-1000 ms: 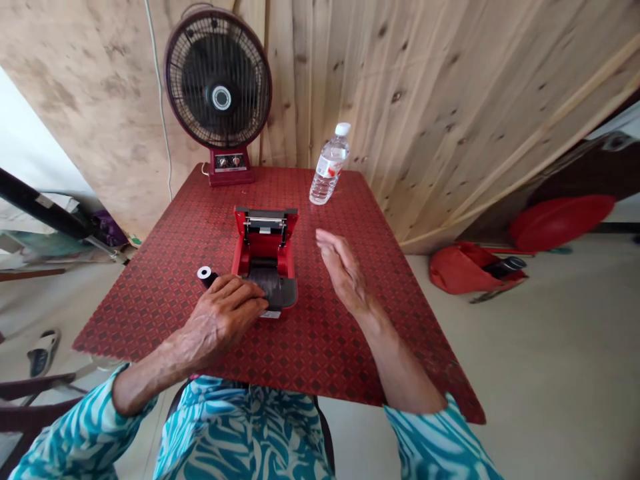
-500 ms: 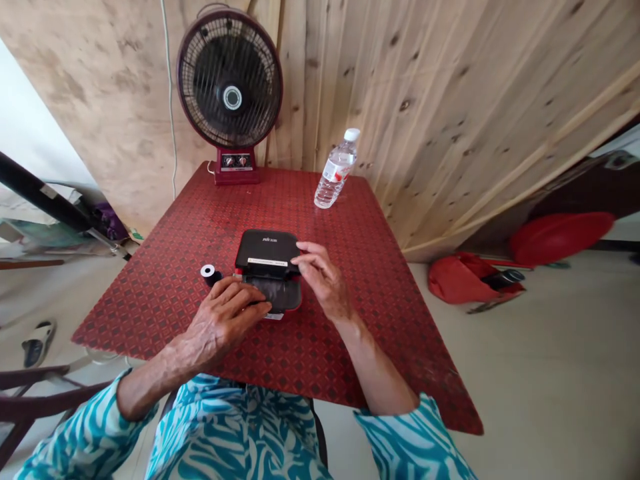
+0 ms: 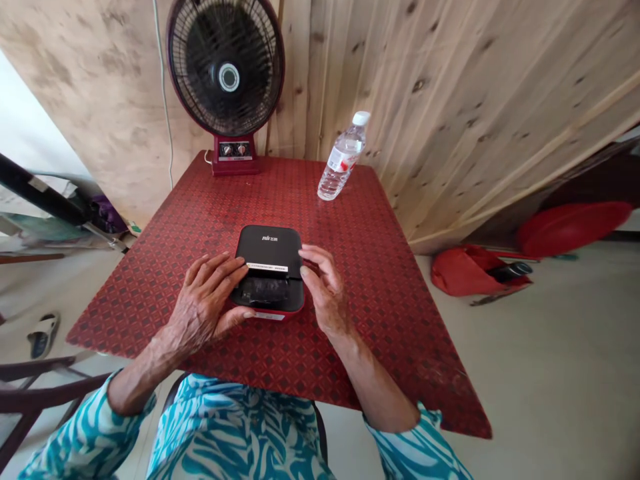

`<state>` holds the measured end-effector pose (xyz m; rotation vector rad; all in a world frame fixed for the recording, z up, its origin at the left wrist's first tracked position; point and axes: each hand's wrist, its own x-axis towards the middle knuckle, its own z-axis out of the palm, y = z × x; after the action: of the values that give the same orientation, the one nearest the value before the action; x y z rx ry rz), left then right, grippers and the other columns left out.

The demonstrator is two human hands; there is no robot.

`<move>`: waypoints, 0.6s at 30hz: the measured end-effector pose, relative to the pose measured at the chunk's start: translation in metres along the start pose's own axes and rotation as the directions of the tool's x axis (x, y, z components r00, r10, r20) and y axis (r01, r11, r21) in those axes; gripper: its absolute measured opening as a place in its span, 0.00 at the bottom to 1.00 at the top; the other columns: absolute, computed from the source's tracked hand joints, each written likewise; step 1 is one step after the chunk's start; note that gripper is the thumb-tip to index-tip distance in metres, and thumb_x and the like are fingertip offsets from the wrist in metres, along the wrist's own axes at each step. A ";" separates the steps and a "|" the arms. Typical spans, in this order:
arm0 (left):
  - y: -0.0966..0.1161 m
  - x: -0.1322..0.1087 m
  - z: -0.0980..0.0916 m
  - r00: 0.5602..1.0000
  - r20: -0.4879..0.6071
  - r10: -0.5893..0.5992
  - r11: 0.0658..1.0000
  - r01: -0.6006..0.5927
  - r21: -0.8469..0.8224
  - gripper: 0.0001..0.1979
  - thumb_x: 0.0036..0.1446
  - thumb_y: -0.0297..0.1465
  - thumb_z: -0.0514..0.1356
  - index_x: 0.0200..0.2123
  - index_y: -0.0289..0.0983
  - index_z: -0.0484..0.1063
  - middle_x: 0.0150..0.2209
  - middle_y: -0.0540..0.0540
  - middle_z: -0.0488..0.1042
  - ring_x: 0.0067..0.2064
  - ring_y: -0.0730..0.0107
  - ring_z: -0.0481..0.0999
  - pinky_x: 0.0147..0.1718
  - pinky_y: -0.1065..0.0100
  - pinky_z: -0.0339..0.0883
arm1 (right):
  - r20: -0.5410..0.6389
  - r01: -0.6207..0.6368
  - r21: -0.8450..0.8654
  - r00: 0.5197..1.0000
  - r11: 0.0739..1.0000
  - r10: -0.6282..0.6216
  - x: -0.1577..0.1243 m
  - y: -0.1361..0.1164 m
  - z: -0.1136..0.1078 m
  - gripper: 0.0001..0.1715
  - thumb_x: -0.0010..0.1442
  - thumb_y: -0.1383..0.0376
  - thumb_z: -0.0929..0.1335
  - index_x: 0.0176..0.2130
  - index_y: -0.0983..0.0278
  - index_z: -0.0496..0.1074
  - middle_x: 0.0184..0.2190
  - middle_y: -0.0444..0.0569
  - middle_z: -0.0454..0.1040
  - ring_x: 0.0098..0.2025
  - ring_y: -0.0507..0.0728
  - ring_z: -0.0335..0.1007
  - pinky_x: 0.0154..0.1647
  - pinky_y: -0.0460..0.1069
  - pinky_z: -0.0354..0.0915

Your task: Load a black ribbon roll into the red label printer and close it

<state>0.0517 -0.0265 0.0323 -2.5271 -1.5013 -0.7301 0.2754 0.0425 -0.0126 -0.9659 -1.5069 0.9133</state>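
A small black printer-like device (image 3: 268, 308) with a red lower body lies on the patterned red table in front of me. Its black lid (image 3: 270, 248) bears pale lettering and a white label strip along the near edge. A shiny dark section shows in front of that strip; whether the lid is fully down I cannot tell. Stretched out along the left side, my left hand (image 3: 204, 303) is open, fingertips touching the lid and thumb by the front edge. My right hand (image 3: 327, 290) is closed, thumb and bent fingers at the lid's right edge.
A red fan (image 3: 227, 80) and a clear water bottle (image 3: 343, 157) stand at the back of the table (image 3: 400, 320), by the wooden wall. A dark chair (image 3: 45, 400) is at the left. On the floor to the right lies a red bag (image 3: 457, 270).
My left hand has moved from over the front section to the left side, its fingers spreading. The lid sits flatter. The small dark roll beside the device no longer shows. The view has shifted slightly.
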 end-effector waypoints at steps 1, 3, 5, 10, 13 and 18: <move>0.000 -0.001 0.001 1.000 0.002 -0.002 1.000 0.002 0.002 0.29 0.64 0.48 0.51 0.59 0.34 0.63 0.57 0.36 0.70 0.61 0.49 0.64 0.60 0.49 0.51 | -0.010 -0.035 0.039 0.999 0.999 0.036 -0.001 0.001 0.002 0.15 0.61 0.60 0.64 0.48 0.56 0.70 0.54 0.50 0.68 0.58 0.59 0.64 0.60 0.58 0.63; 0.001 -0.003 0.002 1.000 0.004 -0.009 1.000 0.009 0.000 0.28 0.64 0.47 0.51 0.60 0.35 0.63 0.58 0.36 0.70 0.62 0.50 0.64 0.61 0.49 0.50 | -0.007 -0.112 0.100 0.993 0.989 0.114 -0.002 0.004 0.006 0.19 0.61 0.60 0.64 0.52 0.56 0.67 0.56 0.50 0.67 0.58 0.59 0.65 0.59 0.59 0.63; 0.001 -0.004 0.003 1.000 -0.001 -0.012 1.000 0.012 -0.004 0.28 0.64 0.47 0.51 0.60 0.35 0.63 0.57 0.36 0.70 0.61 0.50 0.64 0.61 0.49 0.49 | 0.003 -0.154 0.094 0.988 0.984 0.154 -0.004 0.004 0.007 0.20 0.62 0.61 0.63 0.54 0.56 0.66 0.57 0.50 0.66 0.59 0.59 0.64 0.62 0.59 0.61; -0.001 -0.003 0.005 1.000 0.012 -0.020 0.999 0.020 -0.029 0.27 0.63 0.46 0.54 0.60 0.38 0.64 0.57 0.38 0.71 0.61 0.51 0.65 0.62 0.49 0.48 | 0.036 -0.138 0.007 0.990 0.990 0.137 -0.004 0.002 0.004 0.21 0.62 0.63 0.62 0.55 0.56 0.66 0.59 0.49 0.65 0.63 0.59 0.59 0.65 0.59 0.56; -0.001 -0.003 0.004 0.999 0.012 -0.032 0.995 0.033 -0.094 0.25 0.63 0.43 0.56 0.59 0.38 0.64 0.57 0.38 0.71 0.61 0.52 0.66 0.62 0.48 0.49 | 0.032 -0.116 0.020 0.993 0.993 0.115 -0.003 0.003 0.004 0.21 0.62 0.63 0.62 0.55 0.56 0.66 0.59 0.49 0.65 0.63 0.59 0.58 0.66 0.59 0.56; -0.003 -0.011 -0.001 0.940 0.004 -0.341 0.830 0.303 -0.468 0.22 0.66 0.40 0.52 0.59 0.38 0.65 0.60 0.37 0.67 0.61 0.55 0.65 0.59 0.52 0.59 | 0.024 -0.122 0.097 0.993 0.988 0.120 -0.006 0.009 0.009 0.23 0.63 0.60 0.61 0.58 0.55 0.62 0.61 0.50 0.64 0.61 0.58 0.62 0.64 0.59 0.59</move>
<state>0.0444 -0.0339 0.0281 -2.5240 -1.9503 -1.3753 0.2682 0.0400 -0.0246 -0.9872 -1.4163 1.0757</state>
